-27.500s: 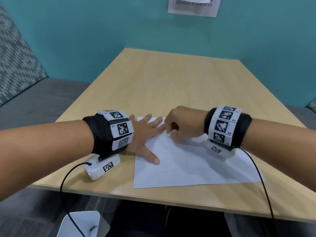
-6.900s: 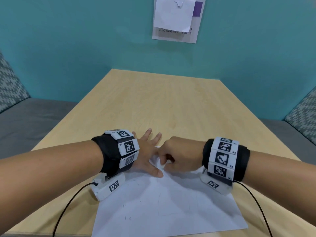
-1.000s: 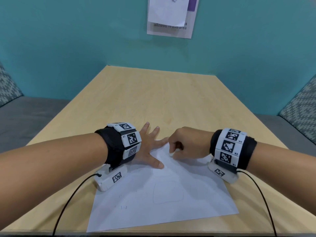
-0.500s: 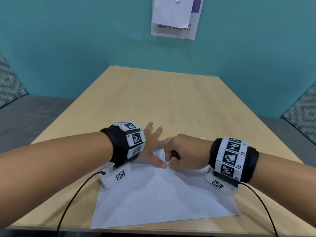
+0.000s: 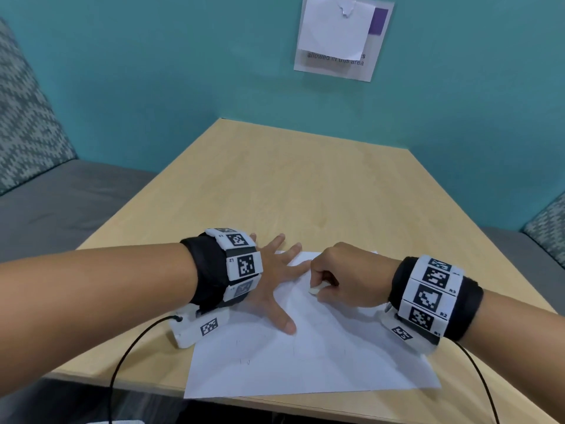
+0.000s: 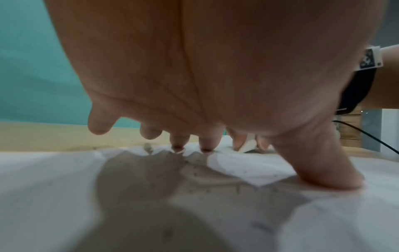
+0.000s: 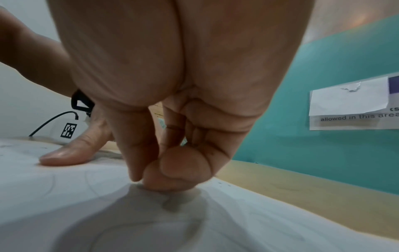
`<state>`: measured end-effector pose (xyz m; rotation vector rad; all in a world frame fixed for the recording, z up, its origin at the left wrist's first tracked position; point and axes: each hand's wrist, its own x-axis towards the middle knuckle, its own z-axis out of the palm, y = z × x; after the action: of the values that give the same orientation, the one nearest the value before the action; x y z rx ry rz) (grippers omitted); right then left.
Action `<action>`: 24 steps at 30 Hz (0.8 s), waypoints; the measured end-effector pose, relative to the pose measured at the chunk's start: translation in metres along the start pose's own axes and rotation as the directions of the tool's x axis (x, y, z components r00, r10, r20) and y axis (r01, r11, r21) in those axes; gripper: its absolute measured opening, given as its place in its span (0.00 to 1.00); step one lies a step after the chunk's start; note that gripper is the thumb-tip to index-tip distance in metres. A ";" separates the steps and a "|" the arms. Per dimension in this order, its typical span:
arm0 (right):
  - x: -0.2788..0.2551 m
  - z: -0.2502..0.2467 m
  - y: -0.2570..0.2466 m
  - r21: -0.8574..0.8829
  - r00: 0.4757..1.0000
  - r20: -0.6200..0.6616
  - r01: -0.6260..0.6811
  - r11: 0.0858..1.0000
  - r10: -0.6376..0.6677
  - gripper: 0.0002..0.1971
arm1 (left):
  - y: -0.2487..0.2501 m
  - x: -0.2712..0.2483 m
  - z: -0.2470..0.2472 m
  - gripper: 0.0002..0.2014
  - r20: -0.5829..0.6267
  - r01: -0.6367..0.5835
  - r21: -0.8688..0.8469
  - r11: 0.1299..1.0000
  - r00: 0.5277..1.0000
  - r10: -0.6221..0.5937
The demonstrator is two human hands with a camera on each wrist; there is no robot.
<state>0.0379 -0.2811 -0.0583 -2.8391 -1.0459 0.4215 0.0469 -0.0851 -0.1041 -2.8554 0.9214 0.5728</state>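
A white sheet of paper point(image 5: 305, 362) with faint pencil lines lies at the near edge of the wooden table point(image 5: 290, 194). My left hand point(image 5: 275, 283) lies flat on its upper left part, fingers spread; the left thumb point(image 7: 71, 153) and fingertips point(image 6: 207, 141) press the sheet point(image 6: 64, 187). My right hand point(image 5: 324, 283) is curled and pinches a small white eraser point(image 5: 314, 291), held tip-down on the paper just right of the left index finger. The eraser point(image 6: 248, 145) also shows between the right fingers in the left wrist view. In the right wrist view the curled right fingertips point(image 7: 168, 179) hide it.
A notice with a white paper over it point(image 5: 336, 38) hangs on the teal wall. Grey benches with patterned cushions point(image 5: 27, 117) flank the table. Black cables point(image 5: 122, 362) run from both wrist cameras over the near table edge, where the sheet's corner overhangs.
My right hand has shifted slightly across the paper with the eraser, whose white tip shows now. The left hand stays spread on the sheet. The head view has tilted a little.
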 end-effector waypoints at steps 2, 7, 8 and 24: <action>0.005 -0.003 0.002 -0.016 0.999 -0.035 -0.018 1.000 0.017 0.06 | -0.001 0.001 0.003 0.58 -0.012 -0.007 -0.035 0.999 1.000 0.007; -0.001 0.007 -0.023 0.073 0.993 0.034 0.114 0.991 -0.117 0.06 | -0.002 0.000 0.005 0.56 -0.012 0.003 -0.048 0.999 1.000 -0.003; -0.002 0.007 -0.026 0.085 0.989 0.061 0.132 0.988 -0.137 0.05 | -0.002 0.000 0.005 0.56 -0.012 0.004 -0.047 0.999 1.000 -0.005; 0.013 0.001 -0.020 0.014 0.994 0.009 0.109 0.994 -0.109 0.05 | -0.002 0.001 0.009 0.55 -0.028 0.037 -0.019 0.999 0.999 -0.037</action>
<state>0.0346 -0.2577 -0.0591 -2.7543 -1.1887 0.4316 0.0453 -0.0822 -0.1129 -2.8975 0.8701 0.5406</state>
